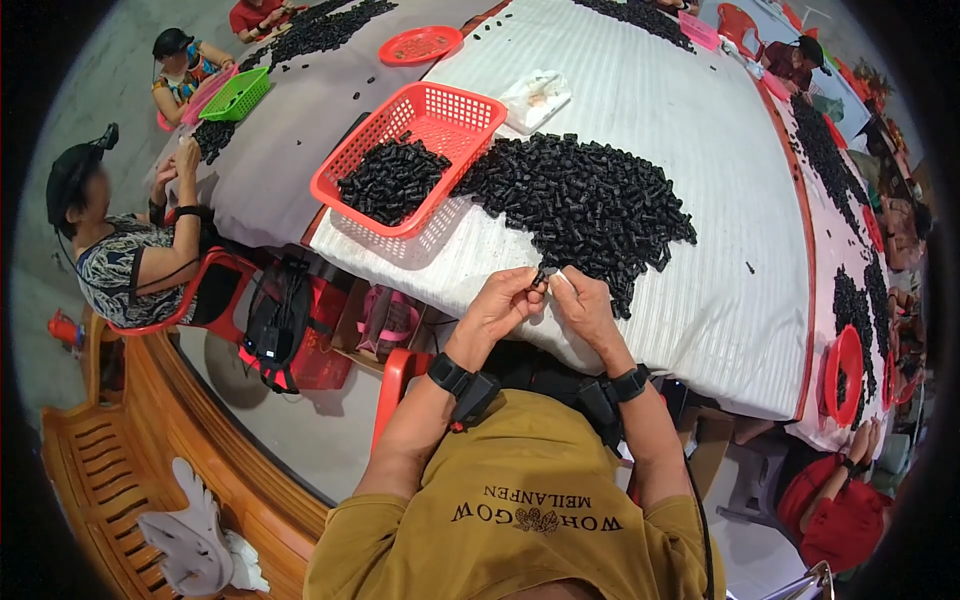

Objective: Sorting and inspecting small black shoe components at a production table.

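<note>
My left hand pinches a small black plastic piece between thumb and fingertips, just above the table's front edge. Right beside it, my right hand has its thumb and fingers pressed together close to the same piece. What the right fingertips hold, if anything, is too small to make out. Just beyond both hands spreads a big heap of similar black pieces. To its left, a red plastic basket with perforated sides holds more black pieces in its near part.
The white-covered table carries a crumpled white plastic bag and a red round tray. At the left a person sits at the adjoining table, near a green basket. A wooden bench stands at the lower left.
</note>
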Demonstrator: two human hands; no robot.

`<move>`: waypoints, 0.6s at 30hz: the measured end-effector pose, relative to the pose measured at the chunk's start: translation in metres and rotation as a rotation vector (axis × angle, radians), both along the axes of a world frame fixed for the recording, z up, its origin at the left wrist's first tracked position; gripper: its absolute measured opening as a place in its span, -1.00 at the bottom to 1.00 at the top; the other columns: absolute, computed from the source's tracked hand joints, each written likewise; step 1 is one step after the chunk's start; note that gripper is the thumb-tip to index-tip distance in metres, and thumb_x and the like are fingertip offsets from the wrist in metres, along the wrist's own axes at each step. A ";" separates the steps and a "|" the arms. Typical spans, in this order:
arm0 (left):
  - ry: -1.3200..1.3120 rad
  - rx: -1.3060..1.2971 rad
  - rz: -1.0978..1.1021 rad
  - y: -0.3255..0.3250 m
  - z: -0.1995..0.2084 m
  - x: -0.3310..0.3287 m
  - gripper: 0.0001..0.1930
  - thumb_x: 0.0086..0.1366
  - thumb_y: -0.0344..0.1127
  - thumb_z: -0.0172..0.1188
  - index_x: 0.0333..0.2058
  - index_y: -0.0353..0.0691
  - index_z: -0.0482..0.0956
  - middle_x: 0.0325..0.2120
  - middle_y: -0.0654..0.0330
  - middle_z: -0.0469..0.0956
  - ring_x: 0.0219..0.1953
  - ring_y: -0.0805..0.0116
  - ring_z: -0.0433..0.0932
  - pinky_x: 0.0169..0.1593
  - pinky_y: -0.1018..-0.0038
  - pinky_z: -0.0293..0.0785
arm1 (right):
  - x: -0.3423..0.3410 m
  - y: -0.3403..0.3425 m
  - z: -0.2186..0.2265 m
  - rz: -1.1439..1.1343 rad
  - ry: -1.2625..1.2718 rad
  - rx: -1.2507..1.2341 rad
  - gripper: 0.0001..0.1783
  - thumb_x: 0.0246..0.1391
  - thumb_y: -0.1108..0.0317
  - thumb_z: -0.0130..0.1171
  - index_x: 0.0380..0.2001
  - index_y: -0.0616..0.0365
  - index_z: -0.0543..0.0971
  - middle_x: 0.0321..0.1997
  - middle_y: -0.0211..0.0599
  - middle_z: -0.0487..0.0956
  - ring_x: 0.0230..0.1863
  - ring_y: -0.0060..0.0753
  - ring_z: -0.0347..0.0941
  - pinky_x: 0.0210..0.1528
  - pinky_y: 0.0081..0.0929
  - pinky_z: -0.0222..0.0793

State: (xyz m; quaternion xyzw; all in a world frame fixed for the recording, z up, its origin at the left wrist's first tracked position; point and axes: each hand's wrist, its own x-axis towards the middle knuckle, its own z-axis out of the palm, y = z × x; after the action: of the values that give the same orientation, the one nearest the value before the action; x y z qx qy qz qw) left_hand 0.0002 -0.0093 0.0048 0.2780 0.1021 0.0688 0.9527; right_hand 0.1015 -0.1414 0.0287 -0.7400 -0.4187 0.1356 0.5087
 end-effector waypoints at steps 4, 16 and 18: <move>-0.006 -0.021 0.000 0.000 0.001 0.000 -0.83 0.25 -0.34 0.06 -0.36 -0.37 0.48 -0.50 0.21 0.48 -0.53 0.55 0.40 -0.43 0.62 0.35 | -0.001 0.000 0.002 -0.006 -0.004 -0.006 -0.72 0.08 0.20 0.03 -0.52 0.21 0.48 -0.69 -0.06 0.41 -0.67 -0.24 0.39 -0.59 -0.43 0.25; -0.021 -0.020 -0.011 0.001 -0.005 0.001 -0.82 0.24 -0.33 0.07 -0.36 -0.36 0.49 -0.52 0.21 0.48 -0.53 0.53 0.41 -0.44 0.60 0.38 | -0.003 -0.001 0.004 0.006 -0.020 -0.016 -0.69 0.08 0.19 0.02 -0.54 0.22 0.46 -0.69 -0.07 0.40 -0.68 -0.22 0.38 -0.59 -0.43 0.25; -0.017 -0.019 -0.011 0.001 -0.003 0.001 -0.82 0.24 -0.33 0.08 -0.37 -0.36 0.49 -0.52 0.22 0.48 -0.54 0.53 0.41 -0.44 0.60 0.38 | -0.003 -0.001 0.005 0.008 -0.020 -0.011 -0.69 0.08 0.19 0.02 -0.54 0.23 0.46 -0.69 -0.06 0.40 -0.68 -0.21 0.38 -0.59 -0.42 0.25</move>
State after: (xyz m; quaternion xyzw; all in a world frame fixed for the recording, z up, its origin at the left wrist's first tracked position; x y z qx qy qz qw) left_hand 0.0008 -0.0082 0.0016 0.2688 0.0930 0.0651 0.9565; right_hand 0.0987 -0.1422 0.0335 -0.7424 -0.4260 0.1323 0.4999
